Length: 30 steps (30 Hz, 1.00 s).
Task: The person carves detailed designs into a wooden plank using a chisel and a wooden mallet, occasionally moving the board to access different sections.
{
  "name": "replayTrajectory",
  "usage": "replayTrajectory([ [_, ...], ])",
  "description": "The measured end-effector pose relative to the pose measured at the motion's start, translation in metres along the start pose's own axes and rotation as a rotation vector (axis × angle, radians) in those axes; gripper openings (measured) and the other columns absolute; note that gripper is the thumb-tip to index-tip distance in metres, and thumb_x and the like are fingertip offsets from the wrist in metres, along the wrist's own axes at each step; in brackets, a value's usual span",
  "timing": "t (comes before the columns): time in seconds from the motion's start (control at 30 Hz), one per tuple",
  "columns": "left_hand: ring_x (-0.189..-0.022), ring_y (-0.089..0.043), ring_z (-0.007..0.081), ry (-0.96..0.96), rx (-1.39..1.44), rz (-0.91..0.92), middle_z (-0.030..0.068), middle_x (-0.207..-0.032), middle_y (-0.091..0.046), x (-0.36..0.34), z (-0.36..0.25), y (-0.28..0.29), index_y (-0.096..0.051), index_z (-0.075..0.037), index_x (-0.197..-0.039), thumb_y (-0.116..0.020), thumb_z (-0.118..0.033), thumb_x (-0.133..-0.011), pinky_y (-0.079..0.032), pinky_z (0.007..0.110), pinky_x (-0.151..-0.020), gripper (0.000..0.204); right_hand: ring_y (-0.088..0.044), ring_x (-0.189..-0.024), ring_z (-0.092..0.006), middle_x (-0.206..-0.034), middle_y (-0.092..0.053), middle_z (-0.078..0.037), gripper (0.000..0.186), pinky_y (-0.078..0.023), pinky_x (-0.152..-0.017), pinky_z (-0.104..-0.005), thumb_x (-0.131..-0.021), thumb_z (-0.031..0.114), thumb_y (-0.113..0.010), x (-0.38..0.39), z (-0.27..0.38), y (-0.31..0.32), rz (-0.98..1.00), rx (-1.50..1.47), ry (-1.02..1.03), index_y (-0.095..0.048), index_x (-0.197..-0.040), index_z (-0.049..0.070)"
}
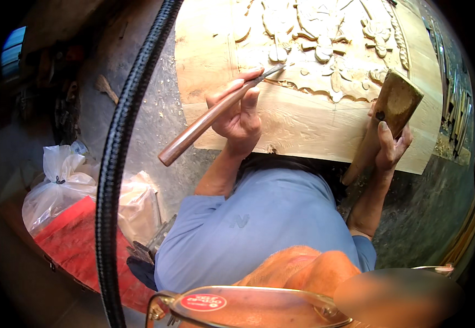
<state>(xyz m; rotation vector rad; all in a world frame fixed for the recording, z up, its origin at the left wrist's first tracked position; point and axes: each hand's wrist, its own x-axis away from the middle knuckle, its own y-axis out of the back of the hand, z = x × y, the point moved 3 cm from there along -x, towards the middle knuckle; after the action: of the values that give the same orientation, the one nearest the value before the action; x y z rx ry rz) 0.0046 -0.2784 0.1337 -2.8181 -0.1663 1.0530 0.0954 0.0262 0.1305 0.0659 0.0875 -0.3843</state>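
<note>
A light wooden panel (325,87) with raised floral carvings lies before me, its plain lower board toward my body. My left hand (240,120) holds a chisel (199,132) by its long reddish-brown handle; the steel blade points up-right over the carved area, and whether its tip touches the wood cannot be told. My right hand (390,146) grips a worn wooden mallet (400,98) at the panel's right side, its broad head upward and the narrower part reaching down past the near edge.
A row of slim carving tools (456,115) lies right of the panel. At left are clear plastic bags (57,202), a red sheet (79,246) and a small wooden implement (106,87) on grey concrete. A black braided hose (116,180) crosses the view. Wooden strips (464,235) stand at lower right.
</note>
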Motion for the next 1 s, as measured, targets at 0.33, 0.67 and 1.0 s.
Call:
replayTrajectory([
  [0.33,-0.107,-0.074,0.0407,-0.009,-0.016,0.029,0.0348,-0.111,-0.069,0.004,0.005,0.0,-0.045,0.003,-0.118,-0.07,-0.004,-0.102,-0.062,0.047,-0.098,0.031,-0.07,-0.097,-0.0198,-0.105,-0.076,-0.013,0.037,-0.052,-0.093,-0.0328,-0.09,0.014,-0.068,-0.001,-0.004,0.0,0.013,0.033,0.025,-0.065,-0.12,-0.008],
  [0.67,-0.107,-0.074,0.0392,-0.059,-0.146,0.099,0.0349,-0.113,-0.069,0.007,0.003,0.004,-0.047,0.002,-0.119,-0.072,-0.001,-0.1,-0.062,0.046,-0.096,0.032,-0.069,-0.098,-0.0195,-0.106,-0.075,-0.011,0.038,-0.051,-0.096,-0.0333,-0.091,0.015,-0.069,0.001,-0.01,0.002,0.007,0.06,0.026,-0.065,-0.121,-0.008],
  [1.0,-0.092,-0.075,0.0235,-0.085,-0.239,0.136,0.018,-0.11,-0.076,-0.011,-0.009,-0.019,-0.065,0.005,-0.107,-0.079,0.001,-0.094,-0.062,0.035,-0.083,0.02,-0.069,-0.095,-0.0158,-0.102,-0.077,-0.009,0.039,-0.053,-0.089,-0.031,-0.089,0.013,-0.079,-0.003,0.006,-0.01,-0.019,0.076,0.033,-0.068,-0.122,-0.006],
])
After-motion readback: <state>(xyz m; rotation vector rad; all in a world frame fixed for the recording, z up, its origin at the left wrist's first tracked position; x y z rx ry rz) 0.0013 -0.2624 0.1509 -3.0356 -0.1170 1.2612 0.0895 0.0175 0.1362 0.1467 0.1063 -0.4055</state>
